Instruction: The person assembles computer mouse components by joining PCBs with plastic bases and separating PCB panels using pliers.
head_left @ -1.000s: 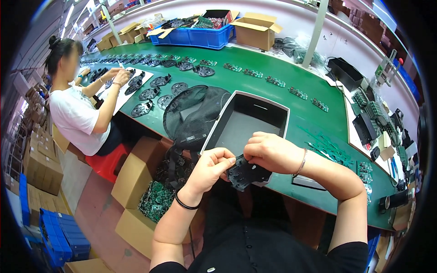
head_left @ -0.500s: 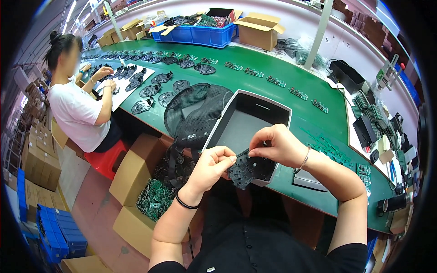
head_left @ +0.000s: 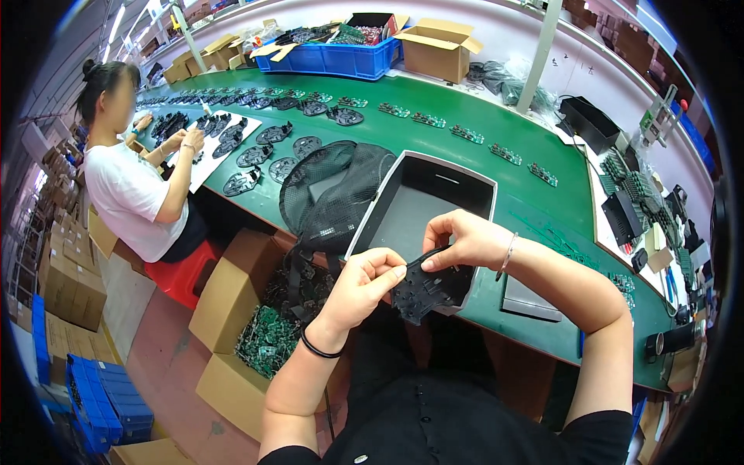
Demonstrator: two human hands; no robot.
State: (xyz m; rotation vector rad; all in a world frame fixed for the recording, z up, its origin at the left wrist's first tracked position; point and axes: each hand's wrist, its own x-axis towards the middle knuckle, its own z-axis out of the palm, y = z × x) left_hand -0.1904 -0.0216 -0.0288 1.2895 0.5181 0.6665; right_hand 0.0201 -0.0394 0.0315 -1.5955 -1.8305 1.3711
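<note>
Between my two hands, over the near edge of a black open box point(head_left: 453, 182), is a black moulded plastic shell point(head_left: 419, 299) with small posts and ribs. My left hand point(head_left: 361, 285) pinches its upper left edge between thumb and fingers. My right hand point(head_left: 463, 242) is closed on its upper edge, with the thumb pressed along a thin dark strip there; I cannot tell whether that strip is a separate piece. The shell is tilted, its ribbed inside facing up. Fingers hide part of its top edge.
A black mesh bag point(head_left: 329, 198) lies left of the box. Rows of black shells point(head_left: 273, 133) and green circuit boards point(head_left: 467, 134) line the green table point(head_left: 535, 213). A carton of boards point(head_left: 267, 341) stands below. At left, a co-worker point(head_left: 136, 182) handles parts.
My right hand has come down onto the shell's upper edge, thumb now flat along it. My left hand keeps its pinch. The co-worker's hands have drawn closer together.
</note>
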